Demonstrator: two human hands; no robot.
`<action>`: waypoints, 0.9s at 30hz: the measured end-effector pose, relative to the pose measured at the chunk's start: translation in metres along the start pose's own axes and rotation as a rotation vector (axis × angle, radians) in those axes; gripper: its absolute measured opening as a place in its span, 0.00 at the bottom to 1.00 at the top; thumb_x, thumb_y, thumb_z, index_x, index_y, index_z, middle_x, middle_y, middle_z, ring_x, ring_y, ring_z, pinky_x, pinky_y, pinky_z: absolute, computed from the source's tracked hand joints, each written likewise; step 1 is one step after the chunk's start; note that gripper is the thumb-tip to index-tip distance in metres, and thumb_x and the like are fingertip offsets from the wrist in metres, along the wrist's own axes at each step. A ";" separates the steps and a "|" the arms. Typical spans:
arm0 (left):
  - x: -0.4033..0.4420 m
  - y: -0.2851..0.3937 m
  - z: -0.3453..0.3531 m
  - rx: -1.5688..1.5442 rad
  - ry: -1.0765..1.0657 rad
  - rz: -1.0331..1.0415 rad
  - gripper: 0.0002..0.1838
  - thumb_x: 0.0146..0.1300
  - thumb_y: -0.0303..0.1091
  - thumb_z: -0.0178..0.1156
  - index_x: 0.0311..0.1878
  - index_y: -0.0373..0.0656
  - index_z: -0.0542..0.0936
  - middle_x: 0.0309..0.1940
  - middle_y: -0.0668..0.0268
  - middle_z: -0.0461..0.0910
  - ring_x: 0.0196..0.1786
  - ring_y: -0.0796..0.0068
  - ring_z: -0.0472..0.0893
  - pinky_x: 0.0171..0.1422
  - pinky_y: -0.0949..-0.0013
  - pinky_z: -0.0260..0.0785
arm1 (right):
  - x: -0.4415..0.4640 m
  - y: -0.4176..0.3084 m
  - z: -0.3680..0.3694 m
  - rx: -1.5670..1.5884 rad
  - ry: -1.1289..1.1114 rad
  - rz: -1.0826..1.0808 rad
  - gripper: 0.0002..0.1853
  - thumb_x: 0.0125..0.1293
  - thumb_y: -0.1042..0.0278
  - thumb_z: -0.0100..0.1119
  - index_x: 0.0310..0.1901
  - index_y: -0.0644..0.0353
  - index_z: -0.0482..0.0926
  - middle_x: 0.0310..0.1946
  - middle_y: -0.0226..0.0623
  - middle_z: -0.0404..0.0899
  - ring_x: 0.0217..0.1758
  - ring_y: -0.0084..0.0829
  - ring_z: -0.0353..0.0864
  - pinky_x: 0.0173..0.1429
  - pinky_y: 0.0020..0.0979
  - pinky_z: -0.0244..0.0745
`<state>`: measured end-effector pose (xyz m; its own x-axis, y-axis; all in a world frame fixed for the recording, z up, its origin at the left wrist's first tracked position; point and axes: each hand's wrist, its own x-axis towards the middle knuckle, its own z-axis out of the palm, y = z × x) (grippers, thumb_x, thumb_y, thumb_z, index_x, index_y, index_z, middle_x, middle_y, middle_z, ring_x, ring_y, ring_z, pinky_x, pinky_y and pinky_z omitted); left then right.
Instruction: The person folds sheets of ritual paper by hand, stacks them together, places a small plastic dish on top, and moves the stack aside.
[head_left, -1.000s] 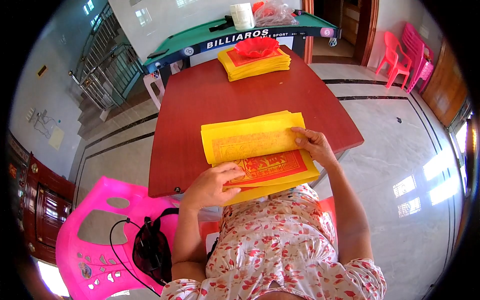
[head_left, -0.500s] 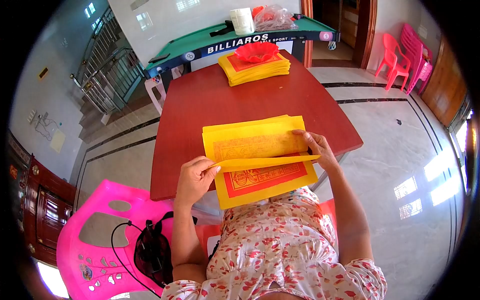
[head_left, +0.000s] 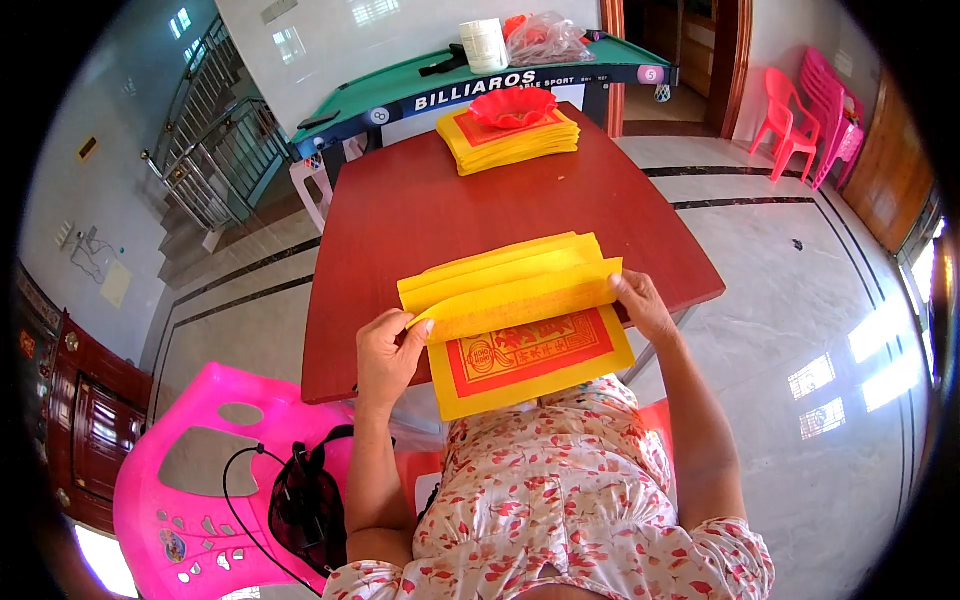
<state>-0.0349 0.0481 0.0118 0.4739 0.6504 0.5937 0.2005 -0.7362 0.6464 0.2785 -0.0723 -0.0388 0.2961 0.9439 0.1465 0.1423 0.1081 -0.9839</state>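
Note:
A yellow sheet [head_left: 520, 300] is raised and curled between my two hands. My left hand [head_left: 388, 355] pinches its left end between thumb and fingers. The right end is gripped by my right hand [head_left: 645, 305]. Below it lies a yellow sheet with a red printed panel [head_left: 535, 350], at the table's near edge and partly over my lap. More yellow sheets [head_left: 500, 262] show behind the raised one. At the far end of the red table [head_left: 480, 205], a red scalloped dish [head_left: 513, 108] rests on a stack of yellow paper [head_left: 510, 150].
Behind the table stands a green billiard table [head_left: 400, 85] with a white tub [head_left: 484, 46] and a plastic bag [head_left: 548, 40]. A pink chair [head_left: 215, 400] holding a black bag [head_left: 305, 505] is at my left. More pink chairs [head_left: 790, 125] stand at the far right.
My left hand has lifted the sheet's near edge from the pile and moved it away from my body. My right hand now holds its right end, and the printed panel below is uncovered.

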 end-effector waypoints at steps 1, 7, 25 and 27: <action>0.000 0.000 0.000 0.001 0.006 0.001 0.07 0.57 0.26 0.61 0.33 0.30 0.78 0.20 0.63 0.74 0.22 0.79 0.70 0.26 0.74 0.61 | 0.001 0.001 0.000 0.000 0.000 0.000 0.36 0.60 0.32 0.46 0.46 0.63 0.77 0.36 0.38 0.81 0.34 0.23 0.81 0.37 0.24 0.78; 0.000 0.000 0.002 -0.022 0.048 0.012 0.05 0.56 0.23 0.61 0.35 0.32 0.78 0.23 0.66 0.73 0.24 0.81 0.70 0.27 0.76 0.61 | 0.008 0.010 -0.002 0.076 -0.085 -0.067 0.19 0.59 0.56 0.63 0.45 0.62 0.78 0.34 0.33 0.82 0.33 0.21 0.81 0.38 0.22 0.79; -0.015 0.029 0.035 0.247 -0.768 0.186 0.29 0.44 0.38 0.69 0.53 0.45 0.77 0.50 0.56 0.71 0.55 0.59 0.69 0.60 0.60 0.62 | 0.015 0.016 0.010 0.199 0.031 -0.219 0.37 0.63 0.80 0.53 0.71 0.50 0.47 0.65 0.35 0.62 0.63 0.27 0.66 0.62 0.29 0.66; -0.016 0.031 0.039 0.302 -0.792 0.186 0.33 0.42 0.39 0.70 0.56 0.48 0.75 0.53 0.56 0.68 0.56 0.57 0.67 0.62 0.60 0.61 | 0.015 0.017 0.009 0.235 -0.033 -0.224 0.36 0.64 0.79 0.52 0.70 0.49 0.49 0.63 0.34 0.64 0.62 0.26 0.67 0.62 0.29 0.66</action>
<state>-0.0032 0.0072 0.0039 0.9565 0.2753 0.0964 0.2262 -0.9087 0.3508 0.2764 -0.0532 -0.0538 0.2512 0.8977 0.3620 -0.0227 0.3794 -0.9250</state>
